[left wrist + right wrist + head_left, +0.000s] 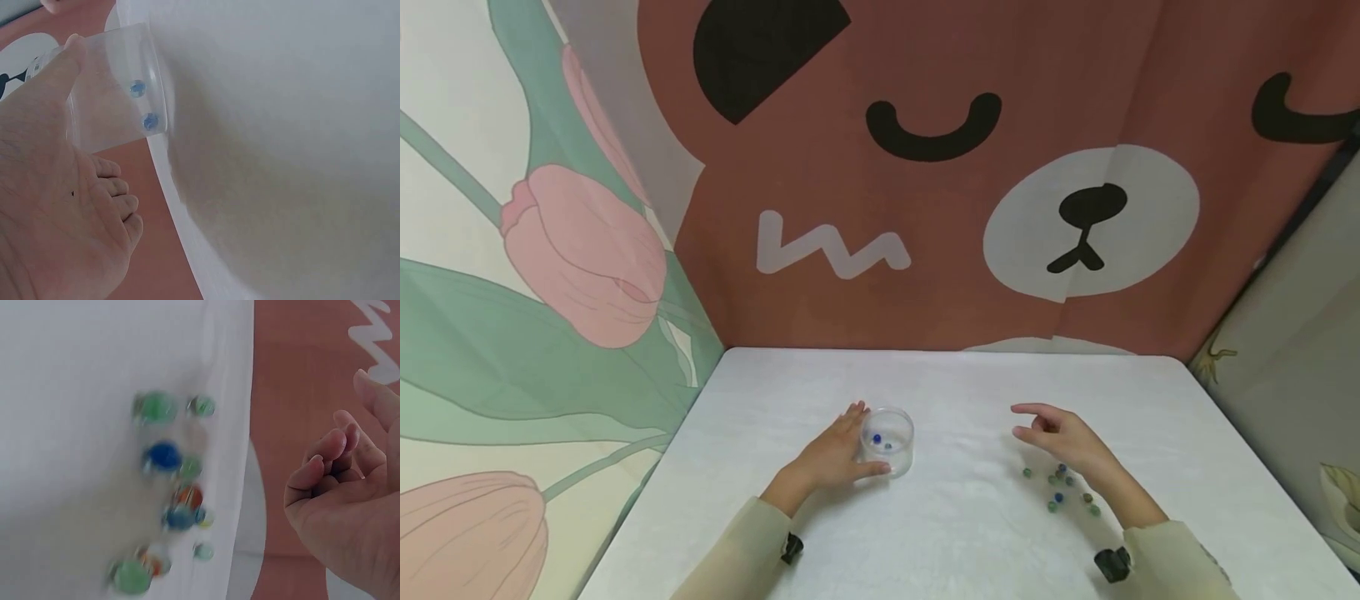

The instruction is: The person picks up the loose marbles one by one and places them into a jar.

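Note:
A clear plastic cup (906, 454) stands upright on the white table, with two blue marbles (150, 121) at its bottom. My left hand (831, 454) holds the cup from its left side, the thumb along the near side and the fingers at the far side. Over the right part of the table hovers my right hand (1071, 437), thumb and index finger apart, the other fingers curled loosely, nothing between them. Several glass marbles, among them a blue marble (164, 455) and a green marble (132, 577), lie in a loose cluster below and nearer than the right hand.
The white tabletop (955, 533) meets a brown bear-print curtain (820, 317) at its back edge. A tulip-print curtain (587, 250) hangs along the left, and a pale cloth (1285, 358) along the right. Each wrist wears a small black camera (1112, 565).

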`<move>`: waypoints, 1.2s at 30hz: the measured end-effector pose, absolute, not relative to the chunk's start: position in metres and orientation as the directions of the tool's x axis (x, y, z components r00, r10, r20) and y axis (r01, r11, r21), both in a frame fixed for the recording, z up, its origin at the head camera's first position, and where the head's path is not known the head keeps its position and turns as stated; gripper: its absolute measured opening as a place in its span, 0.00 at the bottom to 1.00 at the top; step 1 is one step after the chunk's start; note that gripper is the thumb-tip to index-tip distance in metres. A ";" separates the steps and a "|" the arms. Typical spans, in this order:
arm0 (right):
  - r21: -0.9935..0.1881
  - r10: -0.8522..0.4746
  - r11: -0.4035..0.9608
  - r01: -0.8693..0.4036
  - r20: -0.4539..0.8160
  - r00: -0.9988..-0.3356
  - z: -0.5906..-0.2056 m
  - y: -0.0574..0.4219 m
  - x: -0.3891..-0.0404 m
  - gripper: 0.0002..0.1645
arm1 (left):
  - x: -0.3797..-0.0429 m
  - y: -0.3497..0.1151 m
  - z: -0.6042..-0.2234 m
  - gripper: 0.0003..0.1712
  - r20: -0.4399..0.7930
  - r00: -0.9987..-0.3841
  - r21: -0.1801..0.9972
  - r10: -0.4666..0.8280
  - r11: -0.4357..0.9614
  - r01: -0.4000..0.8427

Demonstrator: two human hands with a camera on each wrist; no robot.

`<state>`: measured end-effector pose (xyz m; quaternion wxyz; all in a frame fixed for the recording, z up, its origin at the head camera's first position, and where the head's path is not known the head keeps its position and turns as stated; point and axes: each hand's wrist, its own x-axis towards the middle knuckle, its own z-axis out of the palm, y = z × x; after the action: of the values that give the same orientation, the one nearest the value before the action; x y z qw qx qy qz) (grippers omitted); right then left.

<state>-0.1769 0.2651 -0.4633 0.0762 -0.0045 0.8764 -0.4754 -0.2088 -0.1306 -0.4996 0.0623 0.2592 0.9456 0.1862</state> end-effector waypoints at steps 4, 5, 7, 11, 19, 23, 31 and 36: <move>-0.814 -0.069 0.576 0.070 -0.134 -0.989 -0.466 0.279 -0.173 0.42 | -0.209 -0.131 -0.500 0.64 -0.015 -0.857 0.383 0.516 0.794 0.471; -0.807 -0.064 0.586 0.072 -0.134 -0.989 -0.466 0.282 -0.172 0.42 | -0.209 -0.131 -0.501 0.64 -0.009 -0.855 0.382 0.519 0.792 0.476; -0.796 -0.059 0.601 0.075 -0.138 -0.989 -0.467 0.289 -0.170 0.42 | -0.210 -0.132 -0.502 0.64 -0.010 -0.855 0.379 0.519 0.793 0.477; -0.783 -0.049 0.616 0.087 -0.148 -0.988 -0.469 0.301 -0.169 0.43 | -0.211 -0.131 -0.502 0.64 -0.012 -0.855 0.370 0.518 0.797 0.478; -0.757 -0.054 0.646 0.099 -0.176 -0.983 -0.475 0.322 -0.175 0.44 | -0.211 -0.132 -0.502 0.64 -0.020 -0.858 0.362 0.513 0.804 0.472; -0.750 -0.051 0.652 0.111 -0.189 -0.981 -0.481 0.331 -0.177 0.42 | -0.211 -0.132 -0.502 0.64 -0.013 -0.856 0.359 0.517 0.801 0.479; -0.752 -0.020 0.645 0.139 -0.199 -0.980 -0.490 0.343 -0.180 0.39 | -0.211 -0.132 -0.502 0.65 -0.020 -0.854 0.357 0.521 0.801 0.480; -0.733 -0.014 0.659 0.169 -0.237 -0.972 -0.494 0.348 -0.183 0.41 | -0.210 -0.133 -0.500 0.64 -0.019 -0.854 0.365 0.519 0.799 0.478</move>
<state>-0.1834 0.3484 -0.4935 0.1114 0.0430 0.9039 -0.4107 -0.2100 -0.1327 -0.5004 0.0592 0.2633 0.9466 0.1766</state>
